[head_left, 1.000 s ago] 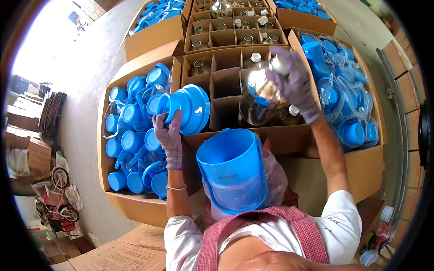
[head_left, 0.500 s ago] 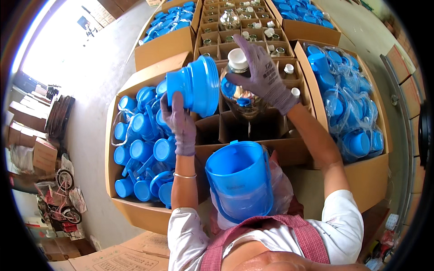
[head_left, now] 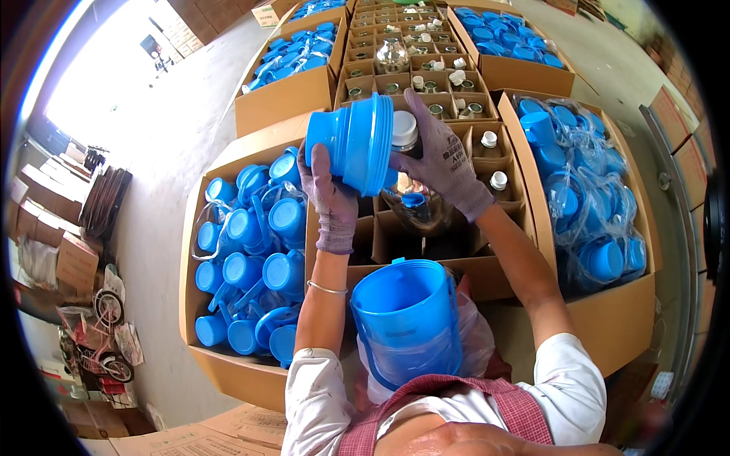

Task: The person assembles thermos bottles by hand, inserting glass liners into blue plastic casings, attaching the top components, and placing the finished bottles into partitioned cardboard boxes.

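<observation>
In a purple-grey glove, my left hand [head_left: 328, 196] grips a blue stepped plastic collar [head_left: 351, 144], tilted with its wide ribbed rim to the right. My right hand [head_left: 441, 163], gloved alike, is closed round the neck of a silvery glass flask liner [head_left: 420, 220] with a white cap [head_left: 404, 128]. The liner stands upright over the divided carton [head_left: 471, 262], partly hidden by the collar and my right hand. The collar's rim is right beside the liner's neck. Below, close to my body, a blue plastic flask casing [head_left: 403, 334] with a handle stands with its mouth up.
An open carton [head_left: 228, 365] of blue lidded parts stands at the left, another carton [head_left: 608, 311] with plastic-wrapped blue parts at the right. Capped liners fill several cells farther off, where a bare silvery liner [head_left: 392, 57] sticks up. Flat cartons [head_left: 220, 433] lie at the lower left.
My left hand has carried the blue collar rightward, up to the liner's neck. The right hand keeps hold of the liner, now slightly lower in view. The view has shifted a little.
</observation>
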A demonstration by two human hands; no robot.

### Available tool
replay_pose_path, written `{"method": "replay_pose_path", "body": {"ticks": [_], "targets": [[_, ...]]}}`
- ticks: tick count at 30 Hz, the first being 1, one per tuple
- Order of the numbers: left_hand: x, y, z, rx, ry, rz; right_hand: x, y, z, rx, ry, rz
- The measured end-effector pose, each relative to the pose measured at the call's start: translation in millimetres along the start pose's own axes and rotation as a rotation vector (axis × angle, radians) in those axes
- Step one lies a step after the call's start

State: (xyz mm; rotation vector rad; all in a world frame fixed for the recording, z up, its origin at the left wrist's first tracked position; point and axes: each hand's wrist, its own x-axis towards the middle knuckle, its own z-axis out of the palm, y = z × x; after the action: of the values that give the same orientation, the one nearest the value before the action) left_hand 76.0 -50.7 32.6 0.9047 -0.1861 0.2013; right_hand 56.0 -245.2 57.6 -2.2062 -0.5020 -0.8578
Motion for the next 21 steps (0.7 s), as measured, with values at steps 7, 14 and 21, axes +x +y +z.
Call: {"method": "replay_pose_path", "body": {"ticks": [7,14,21], "targets": [[11,15,13,0.031,-0.037,0.105,-7,7,-6,0.940,0.025,0.231],[-14,18,34,0.634,-0.346,0.507,-41,34,1,0.480,-0.017,0.406],[-31,13,34,0.788,-0.311,0.557,-51,39,14,1.051,0.251,0.429]]}}
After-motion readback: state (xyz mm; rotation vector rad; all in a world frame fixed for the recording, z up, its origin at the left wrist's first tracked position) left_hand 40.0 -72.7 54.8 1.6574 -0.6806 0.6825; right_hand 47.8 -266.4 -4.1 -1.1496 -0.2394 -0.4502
